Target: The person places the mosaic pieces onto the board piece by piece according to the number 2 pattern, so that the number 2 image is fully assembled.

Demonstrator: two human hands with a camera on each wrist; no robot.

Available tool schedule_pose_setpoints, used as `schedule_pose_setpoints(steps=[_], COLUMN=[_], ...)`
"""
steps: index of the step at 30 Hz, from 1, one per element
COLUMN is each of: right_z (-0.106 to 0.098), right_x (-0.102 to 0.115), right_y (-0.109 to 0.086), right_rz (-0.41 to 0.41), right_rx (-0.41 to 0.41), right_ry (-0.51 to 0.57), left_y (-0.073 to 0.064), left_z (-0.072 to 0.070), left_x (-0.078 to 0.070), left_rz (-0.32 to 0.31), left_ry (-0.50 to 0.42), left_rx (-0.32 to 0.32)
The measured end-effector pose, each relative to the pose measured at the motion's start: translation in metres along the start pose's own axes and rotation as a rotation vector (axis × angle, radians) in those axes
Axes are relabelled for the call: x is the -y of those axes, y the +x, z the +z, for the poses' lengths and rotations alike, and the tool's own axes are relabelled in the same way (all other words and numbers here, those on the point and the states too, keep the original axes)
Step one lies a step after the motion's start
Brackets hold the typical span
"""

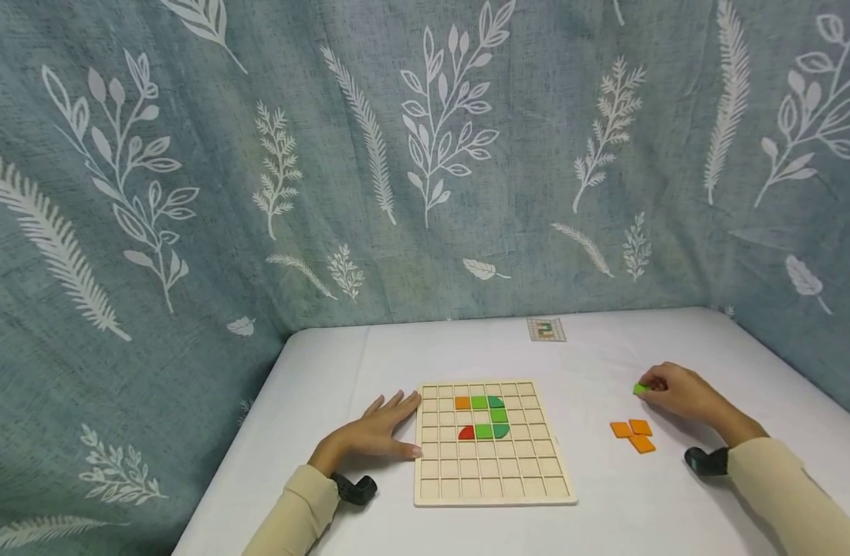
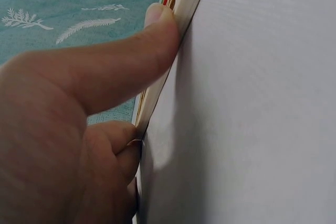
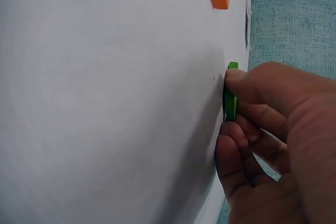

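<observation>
A wooden grid board (image 1: 459, 489) lies on the white table. My left hand (image 1: 372, 432) rests at its left side, fingers spread and straight, with the thumb (image 2: 160, 38) touching the edge in the left wrist view. In the grid sit an orange square tile (image 1: 462, 403), a red quarter-round tile (image 1: 467, 433), light green squares and darker green quarter-rounds, forming a shape open to the left. Off to the right, my right hand (image 1: 685, 394) pinches a light green square tile (image 3: 231, 106) between thumb and fingers, close over the tabletop.
Three orange tiles (image 1: 641, 427) lie on the table between the board and my right hand. A small card (image 1: 546, 330) with a grid pattern lies at the back edge. Behind the table hangs a blue-green curtain (image 1: 369, 262) with white leaf prints.
</observation>
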State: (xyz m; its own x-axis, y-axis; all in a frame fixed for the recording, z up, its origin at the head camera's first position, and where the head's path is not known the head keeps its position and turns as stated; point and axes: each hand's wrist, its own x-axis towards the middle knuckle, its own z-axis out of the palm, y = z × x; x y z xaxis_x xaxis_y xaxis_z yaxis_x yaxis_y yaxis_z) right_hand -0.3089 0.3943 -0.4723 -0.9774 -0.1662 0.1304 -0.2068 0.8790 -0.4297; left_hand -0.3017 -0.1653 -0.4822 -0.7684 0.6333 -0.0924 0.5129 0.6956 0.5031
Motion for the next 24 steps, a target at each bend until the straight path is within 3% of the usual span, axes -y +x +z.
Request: schedule_pose_setpoints(steps=[10, 24], right_z=[0.001, -0.014], right_x=[-0.001, 0.033], right_y=[0.0, -0.003], right_rz=[0.053, -0.085], right_rx=[0.017, -0.061], right_ry=[0.031, 0.02], left_y=[0.0, 0.0], left_z=[0.0, 0.001], left_x=[-0.001, 0.0], left_rz=[-0.004, -0.004], left_ry=[-0.015, -0.011], left_rx=[0.002, -0.001])
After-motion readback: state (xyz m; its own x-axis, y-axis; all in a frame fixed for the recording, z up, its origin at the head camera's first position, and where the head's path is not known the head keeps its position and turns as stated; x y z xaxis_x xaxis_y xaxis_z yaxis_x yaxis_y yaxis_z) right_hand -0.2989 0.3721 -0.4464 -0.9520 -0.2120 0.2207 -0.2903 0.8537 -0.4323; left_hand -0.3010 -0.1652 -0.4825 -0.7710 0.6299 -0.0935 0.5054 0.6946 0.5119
